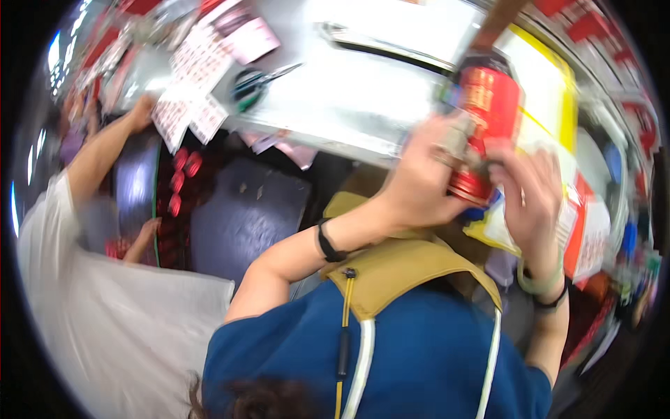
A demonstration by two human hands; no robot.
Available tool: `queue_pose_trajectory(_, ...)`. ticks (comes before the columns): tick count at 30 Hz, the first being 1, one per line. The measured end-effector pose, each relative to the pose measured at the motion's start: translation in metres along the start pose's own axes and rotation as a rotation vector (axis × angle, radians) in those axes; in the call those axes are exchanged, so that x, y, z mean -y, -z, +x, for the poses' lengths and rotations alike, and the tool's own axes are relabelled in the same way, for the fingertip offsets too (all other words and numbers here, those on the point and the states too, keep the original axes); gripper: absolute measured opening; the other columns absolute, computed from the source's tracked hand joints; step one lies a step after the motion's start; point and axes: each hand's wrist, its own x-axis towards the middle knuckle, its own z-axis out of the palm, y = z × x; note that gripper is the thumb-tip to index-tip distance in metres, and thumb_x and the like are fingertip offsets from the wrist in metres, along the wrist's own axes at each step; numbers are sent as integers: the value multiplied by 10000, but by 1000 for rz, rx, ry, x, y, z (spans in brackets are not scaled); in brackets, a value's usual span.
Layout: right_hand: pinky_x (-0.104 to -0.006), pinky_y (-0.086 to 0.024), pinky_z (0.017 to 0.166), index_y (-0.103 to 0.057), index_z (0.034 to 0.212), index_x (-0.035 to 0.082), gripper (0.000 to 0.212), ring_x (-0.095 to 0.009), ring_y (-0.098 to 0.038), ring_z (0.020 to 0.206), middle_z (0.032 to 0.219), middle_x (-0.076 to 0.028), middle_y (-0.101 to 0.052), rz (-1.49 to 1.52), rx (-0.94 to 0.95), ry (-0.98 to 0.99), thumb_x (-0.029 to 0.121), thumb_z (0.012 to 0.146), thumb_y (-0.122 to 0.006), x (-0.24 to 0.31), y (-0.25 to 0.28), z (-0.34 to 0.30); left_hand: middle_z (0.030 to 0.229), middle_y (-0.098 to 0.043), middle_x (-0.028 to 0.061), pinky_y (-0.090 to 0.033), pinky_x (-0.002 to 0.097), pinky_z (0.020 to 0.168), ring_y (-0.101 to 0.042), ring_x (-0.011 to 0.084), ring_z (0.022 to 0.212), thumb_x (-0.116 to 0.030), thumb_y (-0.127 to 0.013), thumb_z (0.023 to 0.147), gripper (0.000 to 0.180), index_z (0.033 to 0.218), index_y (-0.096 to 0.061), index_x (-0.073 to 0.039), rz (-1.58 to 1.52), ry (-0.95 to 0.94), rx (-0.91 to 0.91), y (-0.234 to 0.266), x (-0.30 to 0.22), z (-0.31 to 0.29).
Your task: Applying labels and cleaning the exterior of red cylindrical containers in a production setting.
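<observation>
A red cylindrical can (488,101) with gold print and a dark end leans over the table's near edge, blurred by motion. My left hand (422,171) is closed round its left side, and a small pale piece shows at the fingers. At the can's lower end, my right hand (530,192) has its fingers curled in against the red surface. A small dark bit shows by those fingertips, too smeared to name. The far end of the can lies close to a brown upright piece (499,21).
On the white table (377,77) lie scissors (248,89) with dark green handles and pink-white printed sheets (202,59). At the left, a co-worker's hand (143,112) touches the sheets. Yellow-edged white packaging (551,84) lies to the right. A dark stool-like surface (244,209) stands below.
</observation>
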Motion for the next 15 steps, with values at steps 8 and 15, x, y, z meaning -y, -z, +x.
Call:
queue_pose_trajectory(8, -321, -409, 760, -789, 999, 140, 236, -154, -594, 789, 1011, 24, -774, 94, -111, 231, 75, 775, -754, 2, 0, -18, 1424, -576, 265, -479, 437, 1080, -614, 385, 1275, -264, -958, 733, 1010, 1521, -418, 64, 87, -16, 195, 8, 1, -2)
queue_pose_trajectory(15, -306, -433, 800, -791, 997, 174, 250, -161, -599, 779, 995, 40, -756, 90, -276, 273, 114, 764, -725, -15, -21, -35, 1424, -591, 267, -485, 424, 1082, -621, 379, 1281, -252, -964, 722, 1022, 1519, -417, 79, 102, -17, 236, 9, 0, -4)
